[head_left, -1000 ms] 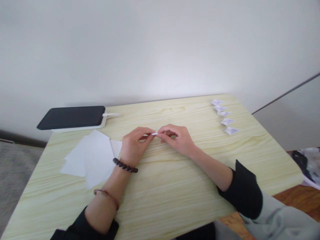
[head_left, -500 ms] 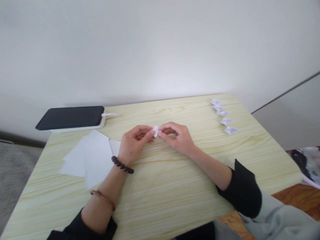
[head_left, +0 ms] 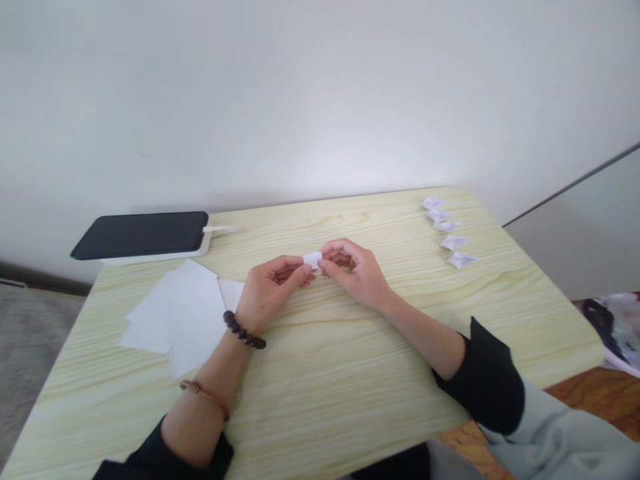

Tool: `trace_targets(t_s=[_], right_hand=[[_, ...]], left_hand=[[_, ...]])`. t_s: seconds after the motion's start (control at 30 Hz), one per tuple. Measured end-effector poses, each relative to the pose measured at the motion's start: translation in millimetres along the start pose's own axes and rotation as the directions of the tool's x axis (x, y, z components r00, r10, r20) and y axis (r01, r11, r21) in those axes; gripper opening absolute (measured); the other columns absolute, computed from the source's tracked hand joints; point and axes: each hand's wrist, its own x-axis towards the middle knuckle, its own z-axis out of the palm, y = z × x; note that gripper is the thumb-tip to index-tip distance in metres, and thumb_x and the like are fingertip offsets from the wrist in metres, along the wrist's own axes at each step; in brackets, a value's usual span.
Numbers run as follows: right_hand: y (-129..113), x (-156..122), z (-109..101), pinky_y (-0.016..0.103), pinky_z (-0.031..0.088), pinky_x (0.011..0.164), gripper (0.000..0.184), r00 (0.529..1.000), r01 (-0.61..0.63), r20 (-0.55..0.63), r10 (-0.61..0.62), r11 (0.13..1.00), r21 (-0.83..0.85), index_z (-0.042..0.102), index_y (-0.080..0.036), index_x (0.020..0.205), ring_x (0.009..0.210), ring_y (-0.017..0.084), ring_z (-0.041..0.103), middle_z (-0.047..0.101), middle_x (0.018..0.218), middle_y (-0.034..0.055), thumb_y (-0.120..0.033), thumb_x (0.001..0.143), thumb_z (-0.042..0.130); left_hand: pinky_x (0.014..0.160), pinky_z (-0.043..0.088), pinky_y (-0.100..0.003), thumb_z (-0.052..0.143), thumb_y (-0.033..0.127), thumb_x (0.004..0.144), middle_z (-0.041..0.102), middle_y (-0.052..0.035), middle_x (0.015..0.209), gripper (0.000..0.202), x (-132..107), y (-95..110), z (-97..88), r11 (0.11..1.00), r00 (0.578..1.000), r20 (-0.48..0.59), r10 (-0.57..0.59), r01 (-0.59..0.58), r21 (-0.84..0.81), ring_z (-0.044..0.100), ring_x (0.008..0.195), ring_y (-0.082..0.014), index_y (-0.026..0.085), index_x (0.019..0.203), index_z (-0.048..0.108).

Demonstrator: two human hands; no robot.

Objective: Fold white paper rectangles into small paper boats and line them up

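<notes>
My left hand (head_left: 273, 287) and my right hand (head_left: 356, 272) meet over the middle of a light wooden table (head_left: 325, 387). Both pinch one small folded white paper piece (head_left: 313, 259) between their fingertips, just above the tabletop. The left wrist wears a dark bead bracelet and a thin red cord. Loose white paper sheets (head_left: 175, 317) lie flat just left of my left hand.
A black phone (head_left: 141, 235) rests on a white base at the table's far left corner, with a white cable plugged in. Several small folded paper pieces (head_left: 447, 230) sit in a row near the far right edge. A white wall stands behind the table.
The paper piece has turned between my fingertips and shows more of its flat face. Both hands have lifted it slightly away from the table.
</notes>
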Motion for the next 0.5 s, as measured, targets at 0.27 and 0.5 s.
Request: trace_targets(t_s=[0.27,0.5], right_hand=[[-0.4,0.5,-1.0,0.023,0.054,0.067,0.015,1.000,0.015,0.012,-0.015,0.999,-0.031,0.066,-0.018,0.093,0.073,0.012,0.067,0.071,0.084,0.0030,-0.027,0.082,0.062],[-2.3,0.3,-0.3,0.025,0.055,0.067,0.017,0.998,-0.035,0.052,0.035,0.999,-0.007,0.067,-0.018,0.088,0.070,0.013,0.068,0.073,0.081,0.0028,-0.032,0.080,0.066]], left_hand=[[0.067,0.057,-0.028,0.072,0.041,0.071,0.073,-0.0040,0.079,0.031,0.4,-0.9,-0.6,0.999,0.999,-0.032,-0.010,0.012,0.053,0.067,0.068,-0.0163,0.015,0.089,0.068],[0.070,0.056,-0.027,0.073,0.040,0.070,0.072,-0.0043,0.079,0.030,0.7,-2.0,0.1,0.999,0.999,-0.032,-0.023,0.024,0.028,0.068,0.071,-0.0165,0.015,0.084,0.065]])
